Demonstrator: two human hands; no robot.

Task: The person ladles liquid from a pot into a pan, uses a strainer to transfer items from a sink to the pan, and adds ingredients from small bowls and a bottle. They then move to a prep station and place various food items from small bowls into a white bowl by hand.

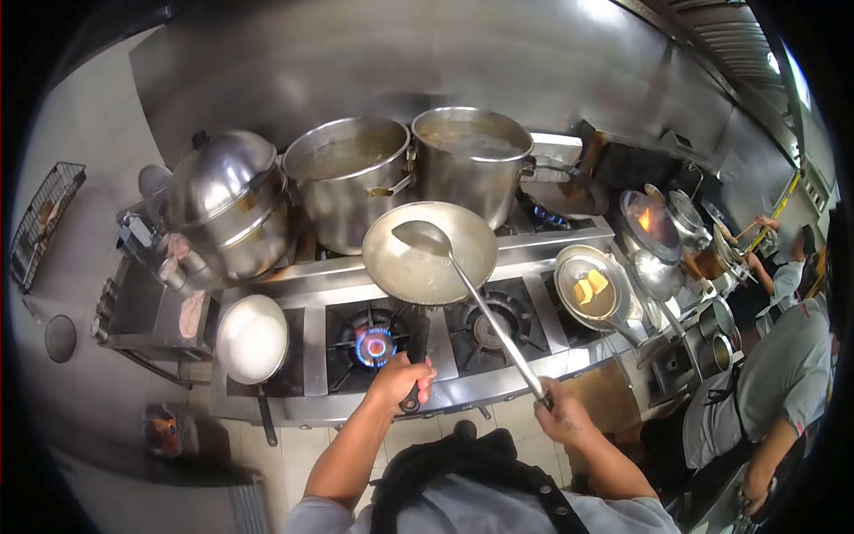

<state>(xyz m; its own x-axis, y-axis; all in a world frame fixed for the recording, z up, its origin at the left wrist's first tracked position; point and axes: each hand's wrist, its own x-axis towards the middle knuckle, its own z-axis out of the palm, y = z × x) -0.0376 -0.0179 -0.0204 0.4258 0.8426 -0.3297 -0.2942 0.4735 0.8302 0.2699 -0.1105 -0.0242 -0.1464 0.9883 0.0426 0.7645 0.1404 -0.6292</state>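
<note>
My left hand (pixel 402 384) is wrapped round the black handle of a frying pan (pixel 478 238), lifted above the front burners. Pale, thin liquid lies in the pan. In my closed right hand (pixel 564 412) is the end of a long metal ladle (pixel 487 313), which slants up and left so that its bowl rests over the pan. Below and left of the pan, a lit burner (pixel 374 344) shows a blue flame. An unlit burner (pixel 492 329) is to its right.
Two tall stockpots (pixel 342 209) of liquid and a domed steamer (pixel 233 191) stand behind. A white-filled pan (pixel 253 338) sits left, its handle jutting out. Right is a pan (pixel 583 267) with yellow pieces. Flames rise from a wok (pixel 648 218). Co-workers (pixel 769 374) stand close at right.
</note>
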